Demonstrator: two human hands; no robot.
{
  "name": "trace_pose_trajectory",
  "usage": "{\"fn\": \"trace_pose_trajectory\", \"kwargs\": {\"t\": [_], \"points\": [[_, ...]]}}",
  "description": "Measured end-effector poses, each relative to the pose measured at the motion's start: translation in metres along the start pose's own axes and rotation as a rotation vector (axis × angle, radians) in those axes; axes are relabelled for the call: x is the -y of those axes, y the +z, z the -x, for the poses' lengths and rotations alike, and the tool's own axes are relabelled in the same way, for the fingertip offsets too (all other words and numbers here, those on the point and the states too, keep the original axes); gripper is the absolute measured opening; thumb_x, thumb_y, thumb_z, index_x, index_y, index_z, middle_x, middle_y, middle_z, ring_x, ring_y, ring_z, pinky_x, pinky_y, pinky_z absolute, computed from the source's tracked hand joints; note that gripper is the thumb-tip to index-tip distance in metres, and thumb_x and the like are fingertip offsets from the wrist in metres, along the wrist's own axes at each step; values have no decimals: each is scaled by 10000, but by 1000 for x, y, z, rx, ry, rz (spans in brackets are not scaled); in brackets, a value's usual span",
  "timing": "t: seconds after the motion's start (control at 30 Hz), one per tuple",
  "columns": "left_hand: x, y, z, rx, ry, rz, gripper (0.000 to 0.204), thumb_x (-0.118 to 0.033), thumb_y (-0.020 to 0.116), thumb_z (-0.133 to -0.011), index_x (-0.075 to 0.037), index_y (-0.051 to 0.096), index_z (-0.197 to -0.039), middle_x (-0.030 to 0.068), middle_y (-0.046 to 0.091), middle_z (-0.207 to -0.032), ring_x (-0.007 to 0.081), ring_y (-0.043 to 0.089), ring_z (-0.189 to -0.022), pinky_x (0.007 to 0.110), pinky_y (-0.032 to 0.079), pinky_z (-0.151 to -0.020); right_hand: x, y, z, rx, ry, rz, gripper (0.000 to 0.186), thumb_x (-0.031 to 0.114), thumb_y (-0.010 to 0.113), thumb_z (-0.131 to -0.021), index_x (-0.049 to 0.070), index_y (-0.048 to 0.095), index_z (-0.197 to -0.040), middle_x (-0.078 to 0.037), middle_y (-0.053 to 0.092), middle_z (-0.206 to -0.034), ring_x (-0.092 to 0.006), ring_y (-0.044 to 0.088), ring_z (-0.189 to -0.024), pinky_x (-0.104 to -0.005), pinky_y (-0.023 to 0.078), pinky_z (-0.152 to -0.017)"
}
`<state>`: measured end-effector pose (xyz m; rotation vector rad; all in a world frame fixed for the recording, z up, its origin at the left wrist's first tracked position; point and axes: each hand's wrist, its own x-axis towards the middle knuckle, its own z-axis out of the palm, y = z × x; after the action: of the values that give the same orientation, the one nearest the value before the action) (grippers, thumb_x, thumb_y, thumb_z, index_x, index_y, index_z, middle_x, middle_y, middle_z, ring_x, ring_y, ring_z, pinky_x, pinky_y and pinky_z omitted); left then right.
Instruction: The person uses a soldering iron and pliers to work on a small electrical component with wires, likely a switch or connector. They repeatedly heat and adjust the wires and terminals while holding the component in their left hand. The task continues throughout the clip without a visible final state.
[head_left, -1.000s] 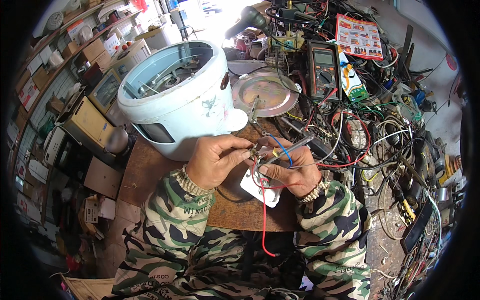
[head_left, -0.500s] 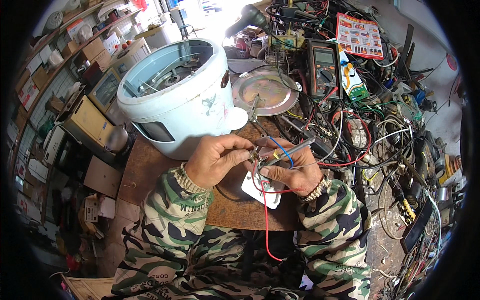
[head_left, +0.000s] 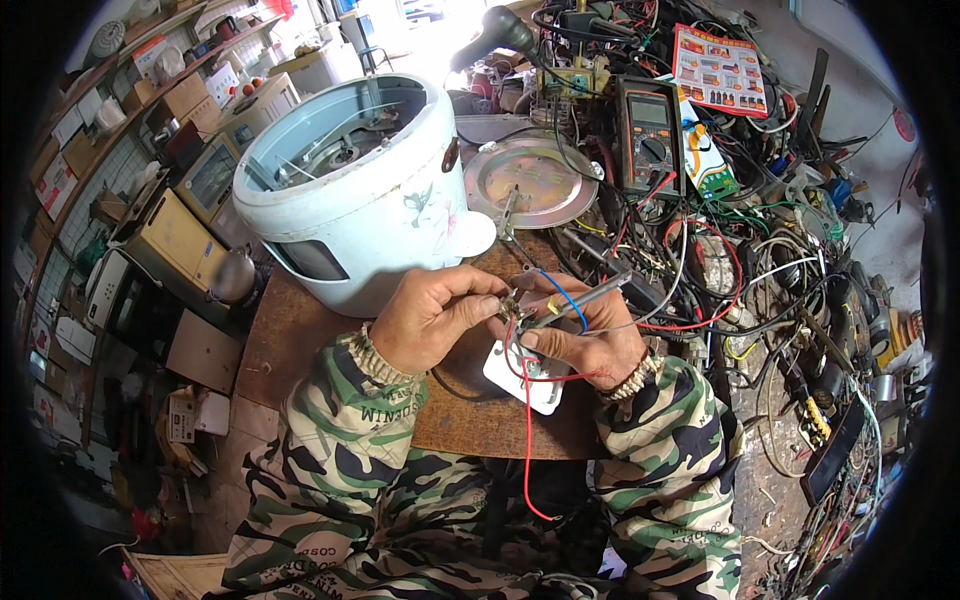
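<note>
My left hand [head_left: 430,318] is closed in a pinch, thumb and forefinger on a small metal part whose kind I cannot make out. My right hand [head_left: 605,342] is closed around a narrow metal bracket [head_left: 592,296] that slants up to the right. Around the bracket run a blue wire [head_left: 566,292] and a red wire [head_left: 528,450], whose long end hangs past the table edge. Beneath the hands lies a white plastic piece [head_left: 500,374], partly covered by fingers and wire. Beyond my left hand stands a pale blue, open-topped cooker body [head_left: 385,225].
Behind the hands lies a round metal plate [head_left: 528,190]. A multimeter [head_left: 650,135] and a red printed leaflet [head_left: 718,72] rest among tangled cables [head_left: 770,270] on the right. The brown wooden tabletop [head_left: 300,345] ends near my lap; shelves with boxes line the left.
The hanging end of the red wire has swung slightly left. Both hands keep nearly the same place and hold.
</note>
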<state>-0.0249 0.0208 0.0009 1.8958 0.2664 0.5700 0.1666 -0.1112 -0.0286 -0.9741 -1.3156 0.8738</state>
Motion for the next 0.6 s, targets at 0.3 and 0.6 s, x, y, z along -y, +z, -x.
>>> {"fn": "trace_pose_trajectory", "kwargs": {"t": [0.3,0.6], "points": [[6,2,2,-49,1,81,208,-56,668,-979,98,664,-1119,124,740,-953,155,716,-861,276,579,-796,9,3,2,-21,85,-63,172,2,745,-893,-28,768,-1060,-74,665,-1167,-99,653,-790,-225,487,-559],[2,2,2,-45,-1,132,252,-99,681,-982,90,653,-1145,104,730,-996,132,686,-892,282,550,-826,7,0,-2,8,63,-61,164,44,760,-889,-16,772,-1040,-102,693,-1142,-166,657,-981,-316,526,-835]]}}
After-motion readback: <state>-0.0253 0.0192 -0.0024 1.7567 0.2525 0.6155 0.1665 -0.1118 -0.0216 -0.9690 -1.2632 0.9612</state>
